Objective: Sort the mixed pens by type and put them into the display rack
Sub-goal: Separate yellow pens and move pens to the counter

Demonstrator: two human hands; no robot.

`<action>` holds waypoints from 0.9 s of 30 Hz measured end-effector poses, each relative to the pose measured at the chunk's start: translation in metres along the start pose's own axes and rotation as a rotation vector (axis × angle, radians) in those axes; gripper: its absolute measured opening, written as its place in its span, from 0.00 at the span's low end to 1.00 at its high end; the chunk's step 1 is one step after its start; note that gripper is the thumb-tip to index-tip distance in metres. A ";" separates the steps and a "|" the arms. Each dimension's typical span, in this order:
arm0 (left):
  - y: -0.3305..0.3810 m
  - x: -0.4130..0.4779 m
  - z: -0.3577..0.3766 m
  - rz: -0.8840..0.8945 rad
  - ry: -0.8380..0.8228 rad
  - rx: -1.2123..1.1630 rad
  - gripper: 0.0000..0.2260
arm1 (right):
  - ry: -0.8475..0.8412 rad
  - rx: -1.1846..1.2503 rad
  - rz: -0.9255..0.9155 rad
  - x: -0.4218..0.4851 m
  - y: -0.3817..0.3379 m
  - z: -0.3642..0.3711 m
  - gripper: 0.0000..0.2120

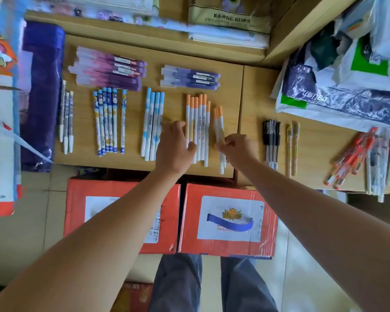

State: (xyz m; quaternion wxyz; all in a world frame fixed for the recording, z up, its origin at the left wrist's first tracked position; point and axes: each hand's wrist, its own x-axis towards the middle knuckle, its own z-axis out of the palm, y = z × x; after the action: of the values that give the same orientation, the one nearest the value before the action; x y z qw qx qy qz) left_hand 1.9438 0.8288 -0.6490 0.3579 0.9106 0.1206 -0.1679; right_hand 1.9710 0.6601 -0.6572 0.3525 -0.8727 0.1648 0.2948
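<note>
Now right hand [236, 147] pinches slim orange-capped pens [219, 128]; left hand [175, 147] fingers rest loosely on matching row [200, 122].

Sorted by type, flat on the surface [133, 131]
Orange-capped white pens [198, 122] lie side by side, caps pointing away; light-blue-capped pens [152, 122] just left; black pens [271, 138] well right.

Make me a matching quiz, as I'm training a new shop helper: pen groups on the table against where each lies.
1 black pens
2 red pens
3 light-blue-capped pens
4 orange-capped row

A far right, in the mixed heap
B just left of the left hand
C under the left hand's thumb
D just right of the right hand, which pinches orange-capped pens

Pairs: 1-D, 2-A, 3-B, 4-C
</note>
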 end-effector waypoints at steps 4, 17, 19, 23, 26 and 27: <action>-0.001 -0.001 0.007 0.018 -0.005 0.073 0.26 | 0.076 -0.083 -0.068 -0.003 0.005 0.014 0.14; -0.005 0.006 0.011 -0.001 -0.051 0.162 0.29 | 0.159 -0.093 -0.224 0.001 0.004 0.019 0.10; -0.004 0.005 0.008 0.009 -0.047 0.174 0.27 | 0.143 -0.080 -0.201 0.002 0.003 0.015 0.09; 0.004 0.001 0.006 0.011 0.040 0.182 0.21 | 0.072 -0.043 -0.193 -0.003 0.008 -0.001 0.07; 0.022 -0.002 0.009 0.079 0.097 0.181 0.15 | 0.013 0.003 -0.215 -0.010 0.017 -0.018 0.07; 0.031 -0.003 0.011 0.118 0.097 0.176 0.13 | 0.009 0.021 -0.215 -0.012 0.022 -0.025 0.08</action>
State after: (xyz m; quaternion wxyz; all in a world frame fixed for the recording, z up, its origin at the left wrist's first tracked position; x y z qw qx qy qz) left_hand 1.9491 0.7990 -0.6366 0.2797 0.9511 0.0688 -0.1120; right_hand 1.9608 0.6283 -0.6469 0.3907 -0.8828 0.0747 0.2497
